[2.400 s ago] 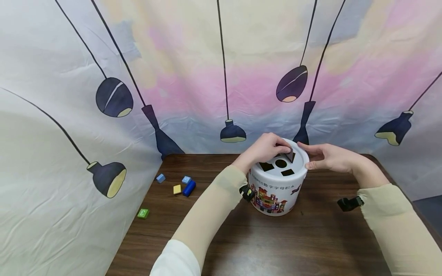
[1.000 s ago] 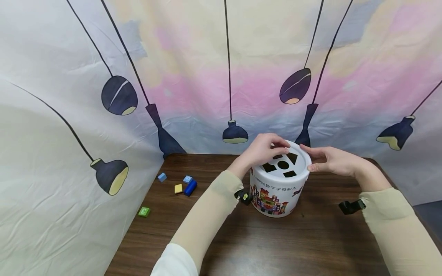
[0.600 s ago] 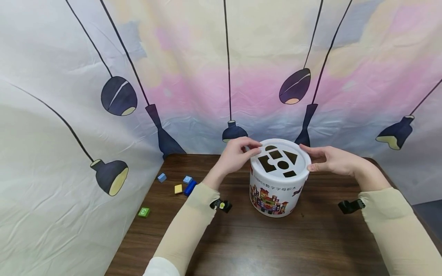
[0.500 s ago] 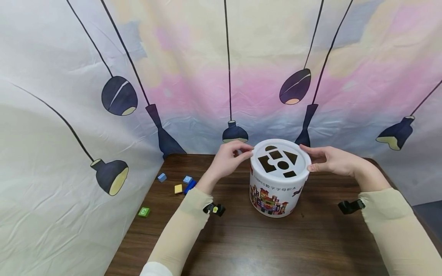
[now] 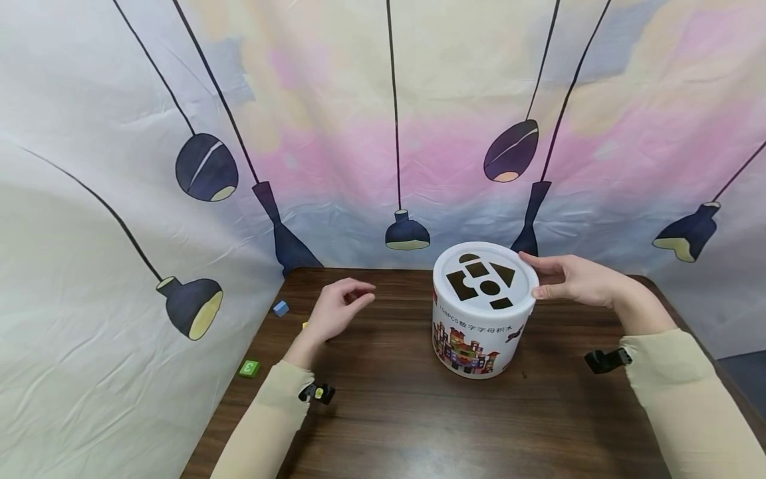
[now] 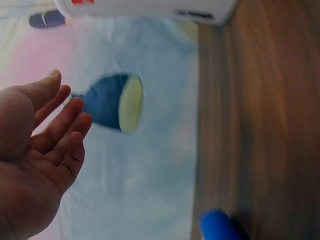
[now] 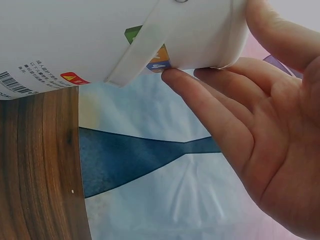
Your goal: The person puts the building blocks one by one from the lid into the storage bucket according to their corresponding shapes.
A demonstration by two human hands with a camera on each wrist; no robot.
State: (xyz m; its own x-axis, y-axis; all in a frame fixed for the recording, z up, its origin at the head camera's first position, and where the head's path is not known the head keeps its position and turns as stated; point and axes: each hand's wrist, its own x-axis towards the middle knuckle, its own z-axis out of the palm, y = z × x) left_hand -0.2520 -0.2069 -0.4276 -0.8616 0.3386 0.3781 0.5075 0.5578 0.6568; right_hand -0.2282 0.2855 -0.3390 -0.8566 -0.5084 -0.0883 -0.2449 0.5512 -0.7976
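A white toy-block bucket (image 5: pixel 475 332) stands upright on the wooden table, its lid cut with several dark shaped holes. My right hand (image 5: pixel 577 283) holds the bucket's right side near the rim, thumb in front and fingers farther back; the right wrist view shows these fingers fairly straight against the wall. Left of the bucket, my left hand (image 5: pixel 335 309) hovers apart from it, fingers loosely bent and nothing between them. Beneath that hand only an edge of a yellow block (image 5: pixel 304 325) shows in the head view. A dark blue block (image 6: pixel 218 226) appears in the left wrist view.
A small light-blue block (image 5: pixel 280 308) lies near the table's left edge. Closer to me is a green block (image 5: pixel 249 368) with a figure on it. A cloth (image 5: pixel 335 133) printed with hanging lamps rises behind the table.
My left hand first holds a dark flat piece at a lid hole; the piece then goes out of sight. The hand moves left off the bucket, over the blocks. My right hand stays at the bucket.
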